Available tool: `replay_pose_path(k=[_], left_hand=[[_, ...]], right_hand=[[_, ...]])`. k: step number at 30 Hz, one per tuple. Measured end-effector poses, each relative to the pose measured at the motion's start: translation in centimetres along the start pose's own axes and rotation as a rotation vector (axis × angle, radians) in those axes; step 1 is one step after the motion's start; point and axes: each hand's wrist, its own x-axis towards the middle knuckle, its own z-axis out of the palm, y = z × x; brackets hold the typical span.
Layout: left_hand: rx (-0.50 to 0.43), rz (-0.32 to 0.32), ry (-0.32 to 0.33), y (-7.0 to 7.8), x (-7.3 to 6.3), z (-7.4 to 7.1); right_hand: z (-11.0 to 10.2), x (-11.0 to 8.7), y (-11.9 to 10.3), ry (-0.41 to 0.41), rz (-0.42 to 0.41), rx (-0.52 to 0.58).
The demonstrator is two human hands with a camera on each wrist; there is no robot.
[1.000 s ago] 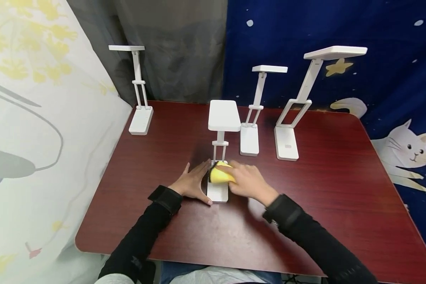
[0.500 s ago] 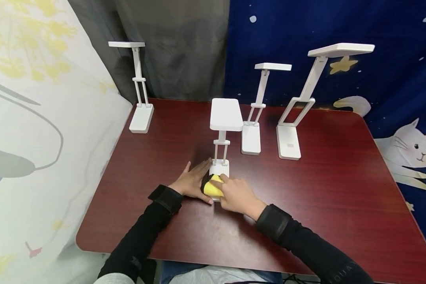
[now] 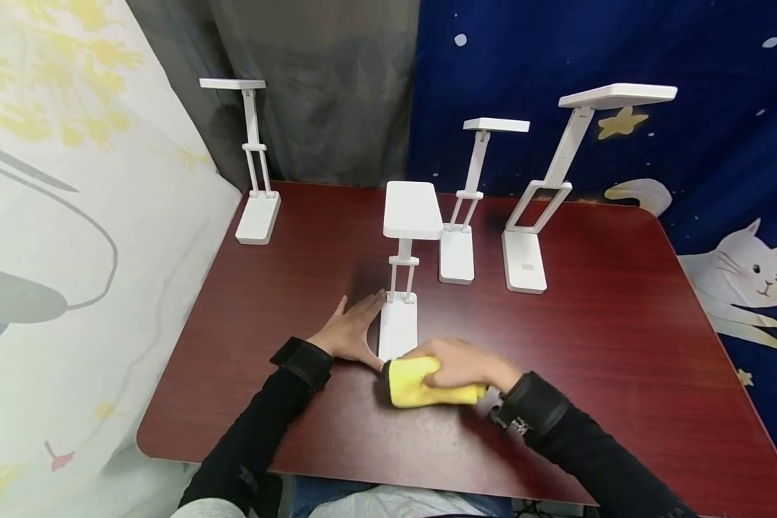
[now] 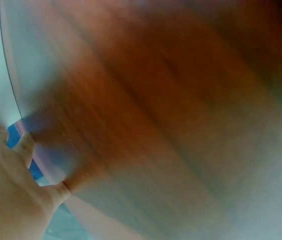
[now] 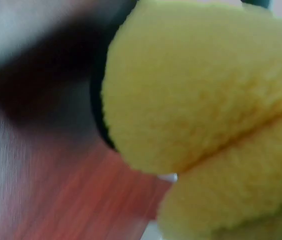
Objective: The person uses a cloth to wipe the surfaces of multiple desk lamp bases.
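Your right hand (image 3: 462, 363) grips the fleecy yellow cloth (image 3: 406, 385) at 6 o'clock of the nearest white, plastic-looking lamp (image 3: 404, 261); your left hand (image 3: 352, 337), fingers spread, lies along its rectangular base (image 3: 398, 324) at 9 o'clock. The cloth should bunch softly; steady the light-looking lamp by its base, not its 2 slim rods (image 3: 411, 282).

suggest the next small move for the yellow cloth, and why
Probably bring the yellow cloth onto the nearest desk lamp's base: the right hand holds it at the base's near end, and the left hand lies along the left side.
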Motion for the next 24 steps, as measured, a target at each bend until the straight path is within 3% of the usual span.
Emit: replay_pose_path(k=[1,3,7,10,12,15,19,24], left_hand=[[-0.007,0.0,-0.002,0.0,0.0,0.0],[-0.019,0.001,-0.002,0.0,0.0,0.0],[-0.036,-0.004,0.0,0.0,0.0,0.0],[-0.042,-0.01,-0.008,0.1,-0.2,0.1],[-0.048,-0.012,-0.012,0.2,-0.2,0.3],[-0.045,-0.011,-0.017,0.2,0.1,0.5],[-0.022,-0.011,-0.025,0.3,0.5,0.6],[-0.029,-0.022,-0.028,0.2,0.0,0.0]], right_hand=[[-0.8,-0.2,0.5,0.018,0.027,0.041],[-2.2,-0.5,1.6,0.136,0.113,0.025],[-3.2,0.5,3.1,0.423,0.361,-0.289],[-2.2,2.1,3.6,0.472,0.492,-0.497],[-1.1,3.3,3.9,0.468,0.5,-0.593],[0.4,4.5,4.0,0.476,0.443,-0.683],[0.6,4.3,3.5,0.422,0.384,-0.68],[1.0,2.7,2.6,0.336,0.318,-0.663]])
